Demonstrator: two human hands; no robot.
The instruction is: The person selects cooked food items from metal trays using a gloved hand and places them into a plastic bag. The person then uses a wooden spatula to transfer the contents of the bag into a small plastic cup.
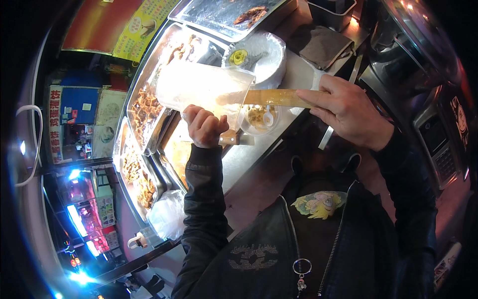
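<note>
My left hand [205, 126] is closed on the near rim of a translucent plastic container [205, 88], tipped on its side over metal food trays. My right hand [343, 108] grips a flat wooden stick [274, 98], whose far end reaches into the container's mouth. Glare hides much of the container. Below the stick sits a clear tub [259, 119] of chopped food with a white spoon [268, 116]. A plastic-lined bowl [272, 56] stands behind it. The wooden handle of a knife [229, 139] shows beside my left hand.
Metal trays hold shredded food [145, 108] and browned pieces [250, 17]. A folded dark cloth [321, 45] lies at the counter's back right. Near my left forearm is a clear plastic bag [168, 215]. A large metal pot [414, 45] and a keypad device [440, 138] stand at the right.
</note>
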